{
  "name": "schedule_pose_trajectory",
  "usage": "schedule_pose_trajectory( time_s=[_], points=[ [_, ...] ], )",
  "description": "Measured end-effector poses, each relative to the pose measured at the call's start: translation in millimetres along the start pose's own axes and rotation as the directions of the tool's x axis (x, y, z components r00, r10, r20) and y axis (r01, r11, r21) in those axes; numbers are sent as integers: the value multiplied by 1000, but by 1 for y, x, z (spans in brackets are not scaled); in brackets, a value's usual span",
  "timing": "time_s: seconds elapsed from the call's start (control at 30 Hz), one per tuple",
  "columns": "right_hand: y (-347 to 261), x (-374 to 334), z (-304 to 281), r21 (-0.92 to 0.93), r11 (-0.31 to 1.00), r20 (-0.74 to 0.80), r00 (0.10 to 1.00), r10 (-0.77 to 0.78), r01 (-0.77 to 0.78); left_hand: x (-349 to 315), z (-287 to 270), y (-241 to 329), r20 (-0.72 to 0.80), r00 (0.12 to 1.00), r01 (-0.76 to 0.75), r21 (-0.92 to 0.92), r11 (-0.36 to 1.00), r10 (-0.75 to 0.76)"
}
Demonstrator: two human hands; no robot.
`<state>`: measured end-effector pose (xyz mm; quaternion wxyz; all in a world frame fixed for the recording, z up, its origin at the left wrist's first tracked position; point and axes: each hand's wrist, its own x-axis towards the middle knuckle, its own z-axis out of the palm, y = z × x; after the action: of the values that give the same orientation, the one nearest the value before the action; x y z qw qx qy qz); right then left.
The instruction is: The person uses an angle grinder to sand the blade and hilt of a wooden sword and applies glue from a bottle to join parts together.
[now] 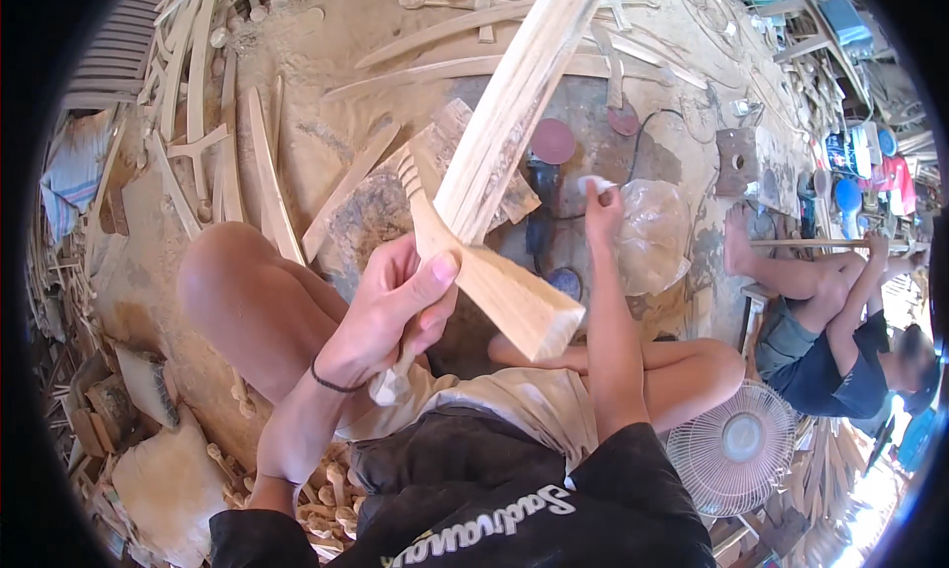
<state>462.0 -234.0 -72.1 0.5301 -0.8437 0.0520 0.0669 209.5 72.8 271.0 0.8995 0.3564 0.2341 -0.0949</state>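
A pale carved wooden sword (519, 93) slants up across the view. Around its grip, just below the crossguard (514, 296), my left hand (400, 296) is closed, thumb pressed on the wood. The guard has a notched end and a wide, blocky end; the rounded pommel (389, 386) shows under the hand. Farther right, my right hand (604, 215) is closed with a small white piece (595, 184) at its fingertips, whose kind I cannot make out. A clear plastic bag (652, 240) lies close beside that hand. Left of it stands a dark machine with a round reddish disc (553, 141).
A worn wooden block (371, 222) lies before my legs. Several wooden sword blanks (474, 69) are spread over the ground, with more wood stacked at left (198, 74). A fan (741, 437) stands at right, near a seated person (840, 341) holding a long stick.
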Motion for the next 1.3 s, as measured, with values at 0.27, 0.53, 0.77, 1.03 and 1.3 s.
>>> schedule_pose_trajectory(
  time_s=[0.27,0.53,0.77,1.03,1.3],
  points=[
    [-265,-104,-89,313,921,313,890,-331,233,-42,9,-7,-112,992,75,228,971,-50],
    [-329,-157,-88,106,662,505,534,-678,742,-63,3,-10,-220,963,213,266,940,-156],
    [-338,-156,-65,192,592,518,432,-739,783,-69,1,-17,-218,971,159,285,945,-98],
    [-345,-157,-67,192,576,510,421,-750,794,-71,3,-19,-187,981,105,250,962,-58],
    [-353,-160,-73,193,521,547,349,-760,832,-73,4,-20,-183,982,101,256,961,-54]
  ],
)
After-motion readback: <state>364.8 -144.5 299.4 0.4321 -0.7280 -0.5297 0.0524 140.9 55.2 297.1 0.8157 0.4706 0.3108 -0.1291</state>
